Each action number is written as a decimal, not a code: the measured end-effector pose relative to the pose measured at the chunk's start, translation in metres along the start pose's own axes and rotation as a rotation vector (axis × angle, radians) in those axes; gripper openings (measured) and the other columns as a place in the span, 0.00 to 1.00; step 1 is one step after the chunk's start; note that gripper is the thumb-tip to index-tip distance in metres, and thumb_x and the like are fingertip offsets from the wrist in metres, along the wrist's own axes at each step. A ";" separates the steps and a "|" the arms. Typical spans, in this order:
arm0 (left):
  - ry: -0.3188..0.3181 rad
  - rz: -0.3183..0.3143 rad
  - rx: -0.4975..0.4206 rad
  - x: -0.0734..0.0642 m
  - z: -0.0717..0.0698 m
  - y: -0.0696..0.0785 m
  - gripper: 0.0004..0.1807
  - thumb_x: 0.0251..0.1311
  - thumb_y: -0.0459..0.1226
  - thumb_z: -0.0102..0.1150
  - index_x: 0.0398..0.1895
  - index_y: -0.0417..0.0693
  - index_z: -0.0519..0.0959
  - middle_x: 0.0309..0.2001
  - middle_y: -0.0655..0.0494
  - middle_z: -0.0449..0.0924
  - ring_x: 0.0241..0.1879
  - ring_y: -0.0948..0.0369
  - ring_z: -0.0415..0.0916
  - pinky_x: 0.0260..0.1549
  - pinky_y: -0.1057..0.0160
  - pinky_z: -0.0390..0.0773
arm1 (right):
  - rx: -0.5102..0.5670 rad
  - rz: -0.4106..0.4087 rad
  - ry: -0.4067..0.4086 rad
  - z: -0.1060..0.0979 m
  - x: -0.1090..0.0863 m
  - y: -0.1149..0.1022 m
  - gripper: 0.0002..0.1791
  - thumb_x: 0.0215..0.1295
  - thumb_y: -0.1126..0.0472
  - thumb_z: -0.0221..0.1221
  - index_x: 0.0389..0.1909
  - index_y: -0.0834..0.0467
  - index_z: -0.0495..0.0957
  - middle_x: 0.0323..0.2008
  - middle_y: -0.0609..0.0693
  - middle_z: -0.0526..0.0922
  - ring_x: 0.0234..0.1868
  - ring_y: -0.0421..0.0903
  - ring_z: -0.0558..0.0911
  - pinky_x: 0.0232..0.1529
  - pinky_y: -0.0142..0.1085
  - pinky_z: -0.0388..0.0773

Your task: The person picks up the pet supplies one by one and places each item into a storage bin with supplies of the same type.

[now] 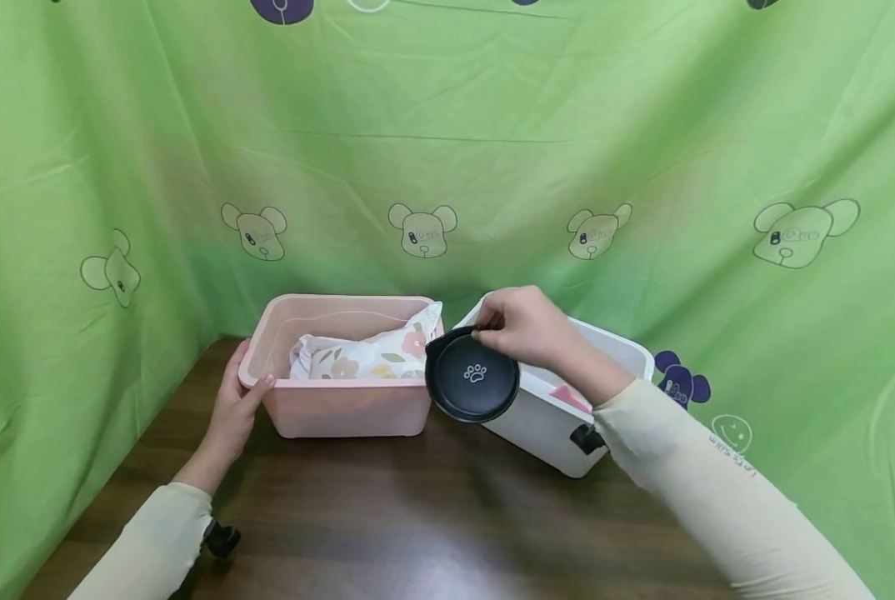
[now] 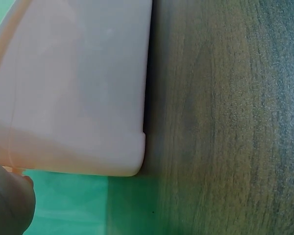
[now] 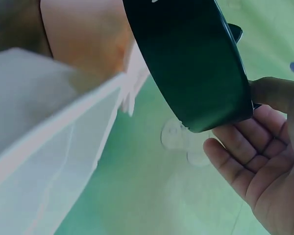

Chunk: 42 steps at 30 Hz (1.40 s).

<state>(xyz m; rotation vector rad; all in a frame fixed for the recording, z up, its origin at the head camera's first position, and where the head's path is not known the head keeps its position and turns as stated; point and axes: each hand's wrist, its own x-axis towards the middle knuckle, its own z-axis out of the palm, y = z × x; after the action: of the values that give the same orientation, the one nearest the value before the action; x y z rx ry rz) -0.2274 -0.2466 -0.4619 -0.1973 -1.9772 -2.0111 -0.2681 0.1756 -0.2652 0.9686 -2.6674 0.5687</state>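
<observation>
My right hand (image 1: 532, 332) pinches a black pet bowl (image 1: 470, 396) by its upper rim and holds it up between two bins. The bowl has small pointed ears and a white paw print, which faces the head camera. In the right wrist view, thumb and fingers meet at the edge of the bowl (image 3: 191, 68). At the left, my left hand (image 1: 228, 417) grips the front left corner of a pink bin (image 1: 346, 412), thumb on its rim. Inside that bin lies a white floral cloth item (image 1: 376, 354), perhaps a small pillow, one corner rising above the rim.
An angled white bin (image 1: 545, 433) stands on the right, partly behind my right forearm, with something pink (image 1: 570, 398) inside. Both bins rest on a dark wooden table (image 1: 387, 517). A green curtain (image 1: 507, 167) with bear prints hangs close behind and along the sides.
</observation>
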 end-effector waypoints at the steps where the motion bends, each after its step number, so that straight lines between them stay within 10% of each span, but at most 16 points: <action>1: 0.000 0.000 0.000 0.000 0.000 0.000 0.41 0.75 0.32 0.52 0.84 0.46 0.42 0.81 0.41 0.46 0.77 0.45 0.49 0.69 0.74 0.62 | -0.008 0.011 0.003 -0.004 0.001 0.003 0.02 0.58 0.60 0.71 0.29 0.51 0.87 0.27 0.41 0.87 0.28 0.36 0.84 0.29 0.33 0.82; 21: 0.011 0.028 -0.018 0.006 0.002 -0.004 0.41 0.75 0.31 0.52 0.83 0.45 0.42 0.81 0.42 0.46 0.77 0.45 0.49 0.66 0.78 0.62 | -0.059 0.139 0.031 -0.028 0.032 0.082 0.03 0.61 0.60 0.69 0.32 0.56 0.87 0.31 0.50 0.90 0.34 0.46 0.87 0.37 0.42 0.83; 42: 0.021 0.021 -0.017 0.004 0.001 -0.009 0.41 0.75 0.32 0.52 0.84 0.47 0.43 0.81 0.43 0.46 0.78 0.46 0.48 0.70 0.73 0.60 | -0.039 0.116 -0.038 0.024 0.027 0.151 0.03 0.60 0.60 0.70 0.32 0.55 0.87 0.30 0.48 0.89 0.32 0.44 0.86 0.37 0.42 0.84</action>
<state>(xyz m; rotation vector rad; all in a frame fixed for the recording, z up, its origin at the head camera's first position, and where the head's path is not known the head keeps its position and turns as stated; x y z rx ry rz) -0.2338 -0.2465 -0.4693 -0.1986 -1.9376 -2.0098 -0.3892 0.2565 -0.3184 0.8263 -2.7715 0.5253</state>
